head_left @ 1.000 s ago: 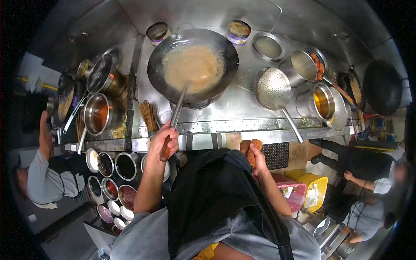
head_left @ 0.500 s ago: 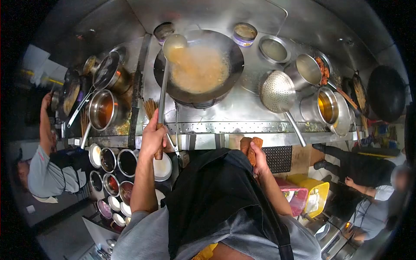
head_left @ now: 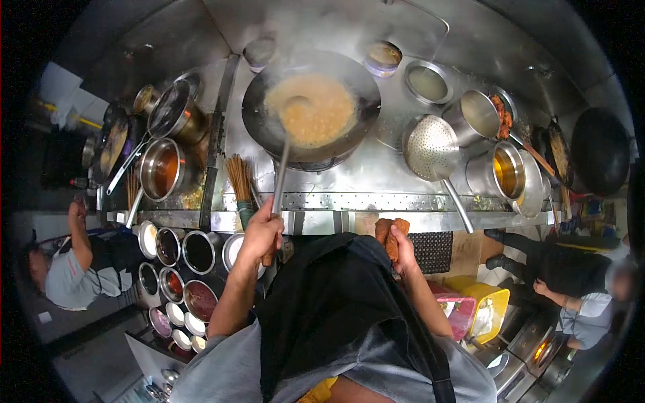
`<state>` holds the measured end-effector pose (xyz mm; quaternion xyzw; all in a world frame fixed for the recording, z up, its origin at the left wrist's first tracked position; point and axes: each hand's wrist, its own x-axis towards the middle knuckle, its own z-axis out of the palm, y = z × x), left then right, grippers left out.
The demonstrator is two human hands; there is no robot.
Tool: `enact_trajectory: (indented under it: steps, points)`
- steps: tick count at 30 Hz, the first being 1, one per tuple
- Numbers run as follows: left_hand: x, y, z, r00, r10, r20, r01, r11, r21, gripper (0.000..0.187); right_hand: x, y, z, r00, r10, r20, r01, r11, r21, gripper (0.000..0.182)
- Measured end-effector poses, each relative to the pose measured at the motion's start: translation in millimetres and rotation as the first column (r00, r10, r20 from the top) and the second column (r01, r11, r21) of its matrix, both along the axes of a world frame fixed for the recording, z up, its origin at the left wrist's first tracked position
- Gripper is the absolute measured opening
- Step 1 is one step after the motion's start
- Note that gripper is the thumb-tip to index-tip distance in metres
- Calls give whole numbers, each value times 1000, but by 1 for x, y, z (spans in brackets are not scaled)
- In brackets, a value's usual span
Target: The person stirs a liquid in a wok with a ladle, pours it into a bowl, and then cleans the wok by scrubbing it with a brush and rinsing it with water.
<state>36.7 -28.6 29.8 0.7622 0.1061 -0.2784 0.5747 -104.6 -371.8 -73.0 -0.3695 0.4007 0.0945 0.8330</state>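
Observation:
My left hand (head_left: 263,232) is wrapped around the handle of a long ladle (head_left: 283,168), whose bowl is dipped in the wok (head_left: 366,114). Cloudy, light-brown bubbling liquid (head_left: 322,114) fills the bottom of the wok, and steam rises from it. Near the counter's front edge, my right hand (head_left: 403,252) grips a folded brown cloth (head_left: 392,235). Just beyond my left hand, a bamboo brush (head_left: 238,178) stands at the counter edge.
A perforated strainer (head_left: 431,149) lies right of the wok, near steel pots (head_left: 476,114). Pots of sauce (head_left: 161,171) stand left, above several lidless containers (head_left: 199,252). One co-worker (head_left: 80,269) is at the left, another (head_left: 571,289) at the right.
My left hand has moved right, and the ladle bowl has gone from the wok's upper left rim down into the liquid. My right hand stays put. The left co-worker's arm has lowered.

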Motion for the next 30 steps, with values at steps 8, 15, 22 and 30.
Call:
enact_trajectory:
  steps: [8,15,22,30]
  points:
    - [86,12,-46,848,-404,344,15,666,746,72,-3,-1,5,999,34,-16,-34,999,-27,47]
    - [34,6,-19,1000,5,12,-5,1000,0,69,-18,-7,-5,997,-54,47,52,998,31,45]
    - [143,30,-56,834,-379,402,72,795,602,69,-18,-4,5,1000,-17,-21,18,999,34,45]
    - [143,41,-64,978,-170,-120,136,960,-246,74,-21,-2,10,999,-49,-23,50,997,61,46]
